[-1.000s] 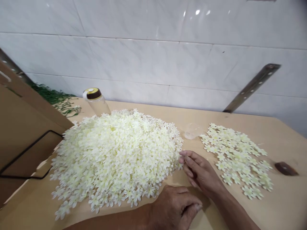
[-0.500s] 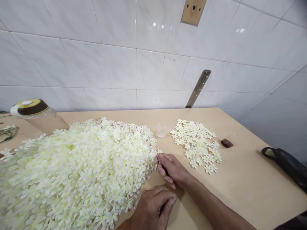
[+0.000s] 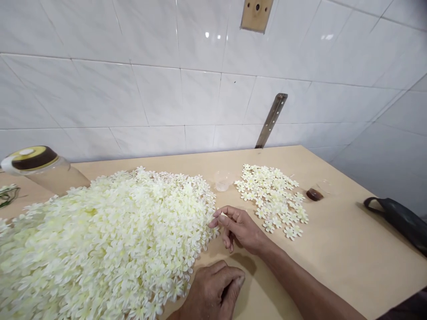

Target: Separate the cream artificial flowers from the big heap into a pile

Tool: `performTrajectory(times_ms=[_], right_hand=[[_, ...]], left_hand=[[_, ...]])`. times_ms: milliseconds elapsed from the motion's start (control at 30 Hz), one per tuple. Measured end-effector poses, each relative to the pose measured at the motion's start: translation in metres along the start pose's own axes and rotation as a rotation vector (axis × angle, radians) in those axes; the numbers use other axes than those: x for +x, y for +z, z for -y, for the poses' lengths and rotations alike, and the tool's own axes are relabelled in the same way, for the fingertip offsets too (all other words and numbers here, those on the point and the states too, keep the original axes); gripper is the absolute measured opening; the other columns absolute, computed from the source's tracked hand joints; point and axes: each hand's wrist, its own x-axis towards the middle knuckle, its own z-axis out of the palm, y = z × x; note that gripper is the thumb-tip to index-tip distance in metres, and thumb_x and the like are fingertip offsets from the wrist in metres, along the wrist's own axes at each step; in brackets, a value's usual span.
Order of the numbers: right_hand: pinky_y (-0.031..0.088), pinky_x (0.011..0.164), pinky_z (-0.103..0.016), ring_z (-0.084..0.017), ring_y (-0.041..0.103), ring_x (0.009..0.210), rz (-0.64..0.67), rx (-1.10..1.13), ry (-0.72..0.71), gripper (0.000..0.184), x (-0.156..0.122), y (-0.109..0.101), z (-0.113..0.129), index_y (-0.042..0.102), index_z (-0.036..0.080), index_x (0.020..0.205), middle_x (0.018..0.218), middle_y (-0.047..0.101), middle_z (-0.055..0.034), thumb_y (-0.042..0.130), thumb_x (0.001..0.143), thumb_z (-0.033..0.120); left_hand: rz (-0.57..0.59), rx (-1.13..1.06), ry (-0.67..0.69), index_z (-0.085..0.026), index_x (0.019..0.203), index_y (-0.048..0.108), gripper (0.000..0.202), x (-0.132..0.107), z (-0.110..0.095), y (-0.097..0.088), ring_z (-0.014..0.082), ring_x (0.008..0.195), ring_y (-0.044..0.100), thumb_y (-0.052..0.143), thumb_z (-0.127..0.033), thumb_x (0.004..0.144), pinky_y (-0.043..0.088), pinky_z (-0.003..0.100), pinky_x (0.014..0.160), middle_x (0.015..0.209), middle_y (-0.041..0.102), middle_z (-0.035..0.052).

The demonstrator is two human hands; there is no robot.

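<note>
A big heap of white artificial flowers with pale yellow centres covers the left of the table. At its right edge, my right hand pinches a small white flower between thumb and finger; only a bit of it shows. The other fingers hang loosely curled. Below, my left hand rests on the table beside the heap, fingers curled and thumb against them; what it holds, if anything, is hidden. Further right, a smaller group of similar flowers lies spread in a thin layer.
Behind my right hand stands a small clear cup. A small dish of dark brown liquid sits right of the spread flowers. A bottle with a yellow and brown lid stands back left. A black strapped object lies at the table's right edge.
My right hand has lifted slightly from the heap's edge and its fingers have opened out, showing the small white flower in the pinch. My left hand stays put. The view has shifted slightly.
</note>
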Motion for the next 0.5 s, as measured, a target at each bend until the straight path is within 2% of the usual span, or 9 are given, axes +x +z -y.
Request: performTrajectory(times_ms=[100,167,233,300,367,433,500], right_hand=[[0.042,0.031,-0.02,-0.008,0.052,0.035,-0.042,-0.054,-0.004,0.044,-0.0003,-0.0055,0.0013,0.06,0.016,0.094,0.075,0.07,-0.0031,0.05,0.094,0.059],[0.031,0.027,-0.018,-0.007,0.04,0.029,-0.099,-0.074,-0.011,0.046,-0.0008,-0.0071,0.0017,0.059,0.018,0.087,0.054,0.059,0.0036,0.046,0.095,0.062],[0.021,0.027,-0.017,-0.006,0.028,0.029,-0.154,-0.085,-0.005,0.048,-0.0014,-0.0071,0.0022,0.054,0.02,0.078,0.045,0.048,0.0074,0.045,0.094,0.064],[0.017,0.032,-0.018,-0.006,0.024,0.034,-0.167,-0.091,0.002,0.052,-0.002,-0.0059,0.0031,0.053,0.02,0.072,0.045,0.041,0.0076,0.044,0.094,0.066],[0.016,0.038,-0.019,-0.006,0.022,0.04,-0.145,-0.113,-0.025,0.056,-0.0032,-0.004,0.0044,0.058,0.018,0.073,0.047,0.034,0.0077,0.042,0.094,0.067],[0.016,0.043,-0.021,-0.007,0.02,0.045,-0.099,-0.176,-0.063,0.057,-0.0052,-0.002,0.0058,0.066,0.017,0.08,0.05,0.026,0.0085,0.042,0.095,0.066],[0.018,0.044,-0.022,-0.008,0.02,0.046,-0.05,-0.251,-0.074,0.053,-0.0075,-0.0005,0.0069,0.072,0.016,0.09,0.052,0.024,0.0087,0.046,0.095,0.063]], left_hand=[[0.016,0.032,-0.011,-0.016,0.093,0.07,0.018,0.0001,-0.0026,-0.0013,0.0121,0.059,0.057,0.052,-0.014,0.092,0.039,0.022,0.055,0.066,0.06,0.0029],[0.02,0.041,-0.013,-0.017,0.094,0.07,0.018,0.0002,-0.0035,-0.0011,0.0125,0.06,0.058,0.052,-0.015,0.093,0.04,0.022,0.055,0.067,0.06,0.0033],[0.022,0.04,-0.013,-0.017,0.094,0.07,0.018,0.0003,-0.004,-0.0005,0.0129,0.062,0.059,0.052,-0.016,0.093,0.04,0.022,0.055,0.068,0.062,0.0038],[0.023,0.037,-0.002,-0.017,0.094,0.07,0.018,0.0006,-0.0043,-0.0003,0.0131,0.063,0.059,0.052,-0.016,0.093,0.041,0.022,0.056,0.069,0.063,0.0041],[0.025,0.028,0.013,-0.017,0.095,0.07,0.018,0.0009,-0.0046,-0.0005,0.013,0.064,0.06,0.052,-0.016,0.093,0.043,0.022,0.058,0.071,0.064,0.0043],[0.025,0.017,0.015,-0.017,0.096,0.07,0.018,0.0011,-0.0052,-0.0009,0.013,0.065,0.062,0.052,-0.015,0.093,0.044,0.021,0.059,0.072,0.066,0.0043],[0.019,0.008,0.009,-0.017,0.096,0.07,0.018,0.0011,-0.0062,-0.0011,0.013,0.066,0.062,0.052,-0.015,0.093,0.045,0.021,0.061,0.073,0.066,0.0042]])
